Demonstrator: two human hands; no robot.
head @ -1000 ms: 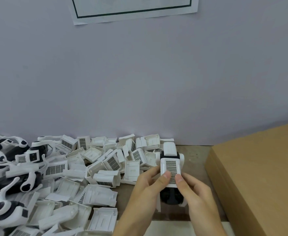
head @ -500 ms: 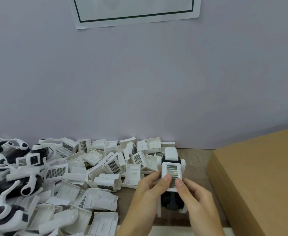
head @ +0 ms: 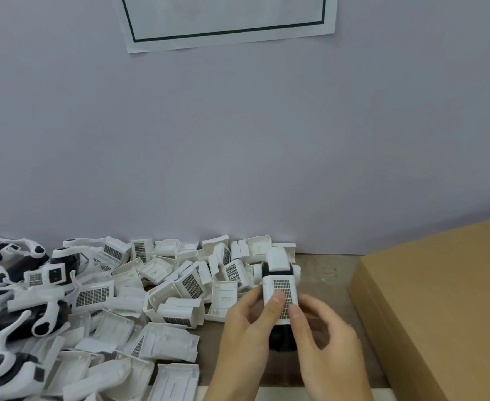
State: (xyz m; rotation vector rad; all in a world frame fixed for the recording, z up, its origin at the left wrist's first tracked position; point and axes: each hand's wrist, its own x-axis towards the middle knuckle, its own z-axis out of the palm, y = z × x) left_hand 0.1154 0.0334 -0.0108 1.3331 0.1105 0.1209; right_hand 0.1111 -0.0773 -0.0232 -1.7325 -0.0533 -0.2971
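Both hands hold a white-and-black plastic device (head: 278, 267) above the brown table (head: 327, 273). A white cover with a dark grille (head: 280, 287) sits on its front. My left hand (head: 246, 331) grips the device from the left, its thumb pressing on the grille. My right hand (head: 324, 348) grips it from the right, its thumb also on the grille. The device's black lower body shows between my palms.
A heap of loose white grille covers (head: 139, 293) spreads across the table's left half. Several assembled black-and-white devices (head: 15, 314) lie at the far left. A cardboard box (head: 440, 308) stands at the right. A grey wall with a paper sheet (head: 226, 21) rises behind.
The view has tilted slightly, so the hands and the device sit a little lower in the frame. Both thumbs stay on the grille cover, shifting only a little.
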